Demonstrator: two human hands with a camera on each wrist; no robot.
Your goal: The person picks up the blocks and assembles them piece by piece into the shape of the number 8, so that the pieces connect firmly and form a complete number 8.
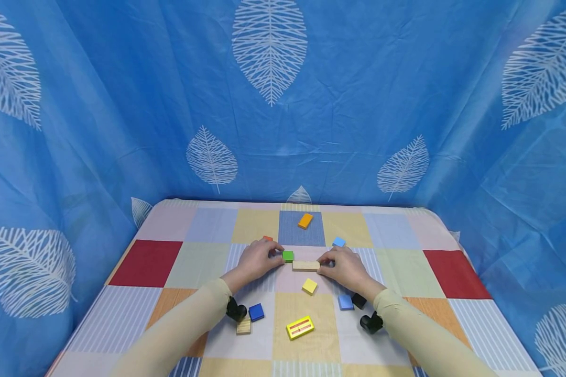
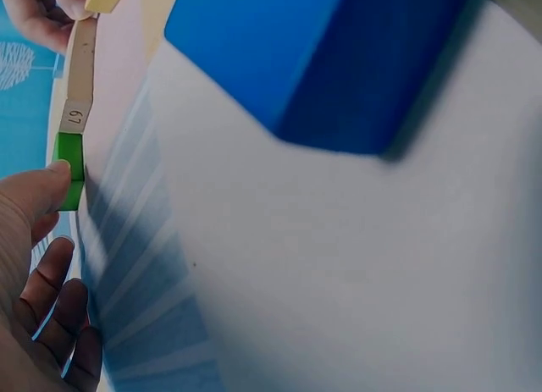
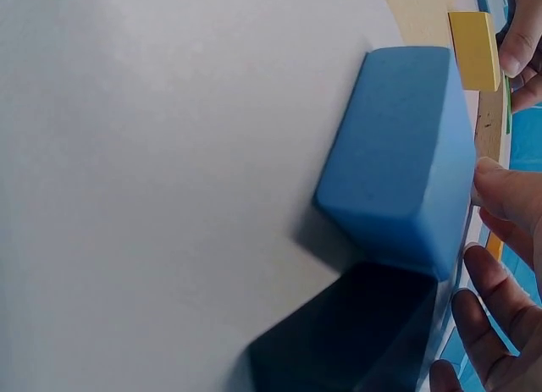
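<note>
Blue curtains [image 1: 344, 104] printed with white leaves hang behind a table spread with a patchwork cloth [image 1: 193, 262]; near its middle, a person's left hand [image 1: 256, 258] pinches a small green block [image 1: 288, 256] between thumb and forefinger, the other fingers loosely bent and slightly apart; the right hand [image 1: 345, 266] pinches the right end of a long, plain wooden block [image 1: 305, 266], its remaining fingers also parted; that wooden piece lies lengthwise between the hands, and the green one sits at its left end, seemingly touching.

Nearer the person lies a yellow block [image 1: 309, 286], then a bright yellow rectangular block with red markings [image 1: 300, 328]; by the left wrist are a dark blue block [image 1: 256, 312] and a pale wooden block [image 1: 243, 327]; by the right wrist, a light blue block [image 1: 345, 302] beside a black block [image 1: 358, 300]; farther off rests an orange rectangular block [image 1: 305, 221].
</note>
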